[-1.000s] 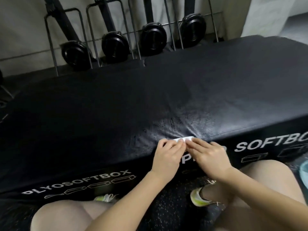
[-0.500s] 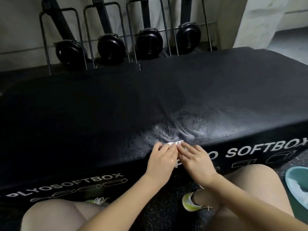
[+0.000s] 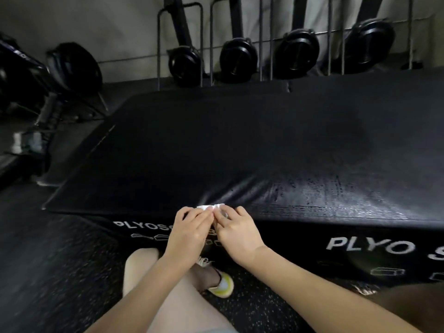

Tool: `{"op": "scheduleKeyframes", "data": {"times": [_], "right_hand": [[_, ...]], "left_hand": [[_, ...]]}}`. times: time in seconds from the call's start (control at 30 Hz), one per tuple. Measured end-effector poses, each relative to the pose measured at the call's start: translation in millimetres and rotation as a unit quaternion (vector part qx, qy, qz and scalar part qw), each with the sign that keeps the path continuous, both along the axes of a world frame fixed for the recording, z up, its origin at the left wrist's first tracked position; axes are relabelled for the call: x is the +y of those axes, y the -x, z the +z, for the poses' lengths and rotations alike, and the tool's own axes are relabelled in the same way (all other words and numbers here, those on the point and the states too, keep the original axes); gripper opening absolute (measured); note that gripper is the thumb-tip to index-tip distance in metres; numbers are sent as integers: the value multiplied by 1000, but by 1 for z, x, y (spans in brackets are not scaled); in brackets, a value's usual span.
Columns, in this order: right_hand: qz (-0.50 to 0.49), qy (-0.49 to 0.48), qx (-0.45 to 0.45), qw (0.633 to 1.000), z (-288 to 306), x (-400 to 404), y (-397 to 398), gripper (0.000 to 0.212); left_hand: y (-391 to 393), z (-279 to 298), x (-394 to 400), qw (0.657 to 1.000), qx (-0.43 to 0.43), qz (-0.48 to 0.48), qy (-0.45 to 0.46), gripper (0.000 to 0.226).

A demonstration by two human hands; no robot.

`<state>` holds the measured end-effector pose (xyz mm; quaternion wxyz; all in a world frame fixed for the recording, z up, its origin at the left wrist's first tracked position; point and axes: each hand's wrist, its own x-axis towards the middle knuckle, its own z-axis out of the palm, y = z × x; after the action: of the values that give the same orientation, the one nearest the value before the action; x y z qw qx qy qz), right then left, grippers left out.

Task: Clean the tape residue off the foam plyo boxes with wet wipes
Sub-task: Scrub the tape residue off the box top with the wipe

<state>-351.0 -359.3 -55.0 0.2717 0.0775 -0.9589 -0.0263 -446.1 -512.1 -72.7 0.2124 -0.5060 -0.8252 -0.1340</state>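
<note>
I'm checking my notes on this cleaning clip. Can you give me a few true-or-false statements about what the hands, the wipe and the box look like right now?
1. Both hands, left hand and right hand, hold the white wipe. True.
2. The wipe sits at the near top edge of the plyo box. True.
3. The wet sheen lies left of the hands. False: the wet patch is to their right.
4. The wipe is spread flat across the box top. False: it is bunched small at the fingertips.

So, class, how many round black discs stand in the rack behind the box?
4, in a row along the wall: far left, next, then, rightmost. More may lie outside the frame.
</note>
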Motion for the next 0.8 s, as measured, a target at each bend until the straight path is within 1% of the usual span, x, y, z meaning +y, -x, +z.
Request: {"op": "scheduleKeyframes", "data": {"times": [0.07,0.13,0.23,0.33,0.4,0.5,0.63,0.8], "right_hand": [[-9,7,-18,1000,4,-15,8,24],[-20,23,-18,999,4,-19,11,24],[-36,43,-8,998,4,-7,6,26],[-42,40,4,998,2,22,-14,25],[-51,20,11,998,-4,47,-32,23],[-61,-7,44,997,-12,92,-68,13],[-94,-15,86,992,-11,152,-123,15],[-161,-29,52,985,-16,230,-202,24]], "left_hand": [[6,0,-13,1000,-12,22,4,30],[5,4,-14,1000,6,28,-3,29],[-2,13,3,999,11,1,-38,22],[-15,8,31,998,23,-34,-53,18],[-28,3,56,996,20,-55,-61,19],[-54,0,99,992,24,-96,-73,20],[-96,6,164,985,16,-150,-78,18],[-161,15,261,979,5,-200,-27,24]]}}
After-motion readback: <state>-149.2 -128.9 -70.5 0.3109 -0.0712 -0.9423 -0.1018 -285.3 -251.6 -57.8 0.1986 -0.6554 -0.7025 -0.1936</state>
